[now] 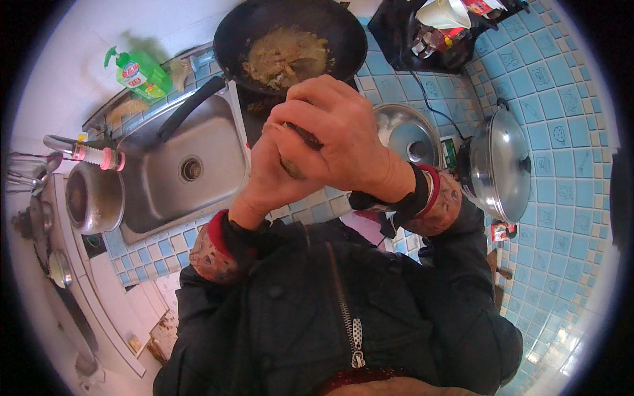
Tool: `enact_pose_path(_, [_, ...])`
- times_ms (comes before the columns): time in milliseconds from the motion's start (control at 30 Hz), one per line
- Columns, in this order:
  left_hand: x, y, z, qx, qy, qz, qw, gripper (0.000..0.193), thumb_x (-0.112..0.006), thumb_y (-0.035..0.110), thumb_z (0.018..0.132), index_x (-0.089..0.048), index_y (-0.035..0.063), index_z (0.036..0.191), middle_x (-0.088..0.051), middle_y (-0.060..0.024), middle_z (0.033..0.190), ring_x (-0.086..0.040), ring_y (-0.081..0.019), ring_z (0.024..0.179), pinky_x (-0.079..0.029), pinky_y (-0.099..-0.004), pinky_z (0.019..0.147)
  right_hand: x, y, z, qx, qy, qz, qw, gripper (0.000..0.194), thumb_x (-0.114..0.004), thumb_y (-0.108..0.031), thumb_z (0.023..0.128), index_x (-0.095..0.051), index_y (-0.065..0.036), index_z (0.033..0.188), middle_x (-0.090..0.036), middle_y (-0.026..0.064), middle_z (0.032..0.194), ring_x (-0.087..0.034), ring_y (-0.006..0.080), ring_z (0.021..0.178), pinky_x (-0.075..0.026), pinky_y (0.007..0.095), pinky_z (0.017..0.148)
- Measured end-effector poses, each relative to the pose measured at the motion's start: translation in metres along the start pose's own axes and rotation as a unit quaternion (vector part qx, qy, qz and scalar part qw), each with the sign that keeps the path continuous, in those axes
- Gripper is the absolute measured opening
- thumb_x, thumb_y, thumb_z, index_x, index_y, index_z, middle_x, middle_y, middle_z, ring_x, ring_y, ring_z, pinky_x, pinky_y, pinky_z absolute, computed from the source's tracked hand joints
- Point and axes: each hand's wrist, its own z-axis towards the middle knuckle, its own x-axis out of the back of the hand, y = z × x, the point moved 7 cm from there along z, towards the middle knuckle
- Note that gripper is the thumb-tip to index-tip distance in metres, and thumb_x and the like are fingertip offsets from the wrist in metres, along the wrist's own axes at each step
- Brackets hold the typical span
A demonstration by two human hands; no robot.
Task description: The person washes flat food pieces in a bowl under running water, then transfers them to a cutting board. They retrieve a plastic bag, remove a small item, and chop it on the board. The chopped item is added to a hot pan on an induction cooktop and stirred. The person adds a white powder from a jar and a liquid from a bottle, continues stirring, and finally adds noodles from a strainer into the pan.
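My left hand (285,166) and my right hand (342,131) are pressed together in front of me, fingers wrapped round a dark green-brown clump (303,136). Only bits of it show between the fingers, so its exact kind cannot be told. Just beyond the hands is a black wok (230,47) with a long black handle reaching over the sink. Yellowish, wet-looking food (285,57) lies in the wok, with what seems to be a utensil's end in it.
Left of the hands is a steel sink (203,126), with a faucet (99,156), a metal pot (96,198) and a green pump bottle (141,74) around it. On the right are a pan lid (396,121), a lidded pan (500,166) and a black stand (396,44) holding a pale cup (443,14).
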Motion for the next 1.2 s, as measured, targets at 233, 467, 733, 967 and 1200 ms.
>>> enact_pose_path(233, [0.010,0.001,0.000,0.075,-0.196,-0.212,0.954,0.080,-0.083,0.012,0.057,-0.042,0.0029,0.125,-0.053,-0.0056,0.116,-0.051,-0.0156,0.108,-0.041,-0.0294,0.091,-0.002,-0.002,0.013,-0.009,-0.080,0.210,0.974,0.013,-0.060,-0.011,0.078,-0.064,-0.002,0.085,-0.062,0.0119,0.089,-0.060,0.0206,0.076,-0.049,0.0290,0.066])
enact_pose_path(467, [0.042,-0.014,0.029,0.085,-0.108,-0.043,0.990,0.082,-0.085,0.014,0.056,-0.042,0.0056,0.125,-0.054,-0.0057,0.114,-0.051,-0.0170,0.107,-0.039,-0.0309,0.094,0.073,0.049,-0.012,-0.118,0.192,0.179,0.958,0.019,-0.049,-0.013,0.087,-0.061,0.001,0.089,-0.062,0.0123,0.095,-0.058,0.0175,0.086,-0.045,0.0296,0.079])
enact_pose_path(733, [0.077,-0.038,0.087,0.026,-0.026,0.248,0.968,0.069,-0.080,0.010,0.058,-0.045,0.0060,0.118,-0.057,-0.0103,0.106,-0.056,-0.0236,0.098,-0.044,-0.0331,0.087,0.061,0.081,-0.107,-0.271,0.131,0.245,0.921,0.013,-0.052,-0.004,0.081,-0.062,0.001,0.089,-0.062,0.0119,0.096,-0.058,0.0178,0.087,-0.043,0.0270,0.076])
enact_pose_path(967, [0.086,-0.080,0.121,0.032,0.009,0.373,0.927,0.070,-0.080,0.015,0.058,-0.044,0.0037,0.117,-0.058,-0.0133,0.106,-0.057,-0.0258,0.098,-0.045,-0.0345,0.086,0.062,0.106,-0.144,-0.313,0.143,0.254,0.904,0.012,-0.055,-0.001,0.078,-0.061,0.000,0.089,-0.062,0.0120,0.092,-0.058,0.0186,0.085,-0.044,0.0272,0.076])
enact_pose_path(1200, [0.099,-0.115,0.142,0.084,0.024,0.407,0.909,0.069,-0.080,0.017,0.057,-0.047,0.0035,0.116,-0.059,-0.0156,0.105,-0.057,-0.0290,0.098,-0.045,-0.0370,0.084,0.058,0.129,-0.156,-0.333,0.132,0.265,0.895,0.011,-0.056,-0.001,0.077,-0.061,0.000,0.087,-0.061,0.0113,0.091,-0.059,0.0198,0.085,-0.045,0.0283,0.075])
